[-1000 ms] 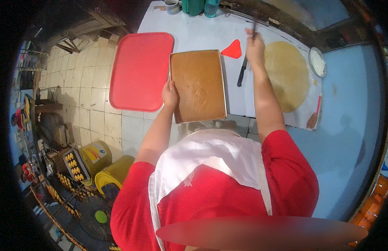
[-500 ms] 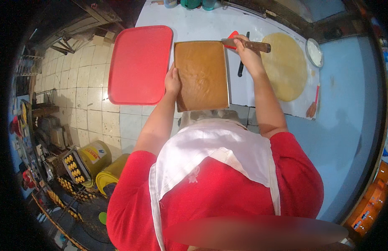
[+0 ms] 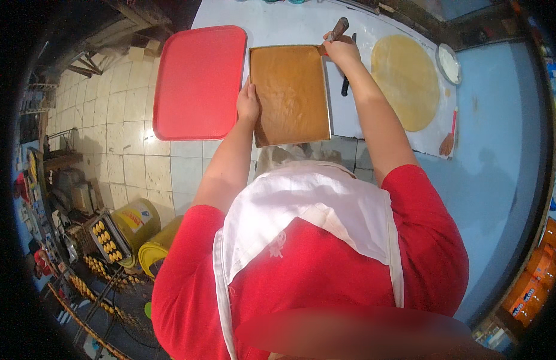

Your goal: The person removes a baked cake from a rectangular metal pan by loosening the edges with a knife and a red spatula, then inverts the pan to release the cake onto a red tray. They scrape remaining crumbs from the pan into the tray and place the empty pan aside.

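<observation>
A rectangular baking pan (image 3: 329, 114) with a flat brown baked sheet cake (image 3: 290, 93) lies in front of me at the table's near edge. My left hand (image 3: 248, 106) grips the pan's left side, fingers along its rim. In my right hand (image 3: 342, 51) is a wooden-handled spatula (image 3: 338, 29), its handle tilted up and its blade down at the pan's far right edge, mostly hidden. Just right of the pan lies a black-handled tool (image 3: 345, 86). Something red shows partly beneath my right hand.
A red tray (image 3: 200, 84) lies left of the pan. At the right are a round pale-yellow dough sheet (image 3: 405, 84), a bowl of white stuff (image 3: 449, 64) and a red-handled brush (image 3: 449, 135). Yellow buckets (image 3: 137, 219) and a tray of small pastries (image 3: 107, 239) stand lower left.
My right hand has turned the spatula from nearly level to steep, bringing its blade down at the pan's right edge. My left hand stays on the pan. The whole view has shifted slightly.
</observation>
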### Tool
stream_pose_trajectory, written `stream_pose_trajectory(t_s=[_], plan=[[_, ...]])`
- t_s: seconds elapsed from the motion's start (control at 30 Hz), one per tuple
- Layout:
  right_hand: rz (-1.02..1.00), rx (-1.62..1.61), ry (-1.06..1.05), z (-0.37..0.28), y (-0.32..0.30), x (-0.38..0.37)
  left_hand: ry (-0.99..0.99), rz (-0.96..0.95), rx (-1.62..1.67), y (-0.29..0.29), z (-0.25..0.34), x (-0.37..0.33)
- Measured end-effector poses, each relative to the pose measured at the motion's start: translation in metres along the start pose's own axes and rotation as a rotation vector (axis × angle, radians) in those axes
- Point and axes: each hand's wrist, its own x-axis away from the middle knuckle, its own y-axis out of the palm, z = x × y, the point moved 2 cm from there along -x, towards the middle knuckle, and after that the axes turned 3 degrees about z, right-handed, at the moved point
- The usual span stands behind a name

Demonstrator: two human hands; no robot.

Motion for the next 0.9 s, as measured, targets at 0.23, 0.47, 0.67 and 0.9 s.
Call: stream_pose_trajectory(t_s=[0.23,0.47,0.67,0.9], plan=[[-0.061,0.107,-0.006,0.008,0.002,0.005,0.035,0.085,-0.099,0.002,-0.007,-0.001],[-0.115,0.148,-0.003,0.028,-0.005,0.054,0.019,0.065,-0.081,0.002,-0.011,-0.005],[-0.187,0.032,-0.036,0.047,-0.013,0.115,-0.007,0.052,-0.078,0.003,-0.008,-0.002],[-0.183,0.041,-0.094,0.061,-0.017,0.177,-0.011,0.06,-0.064,0.004,-0.013,-0.005]])
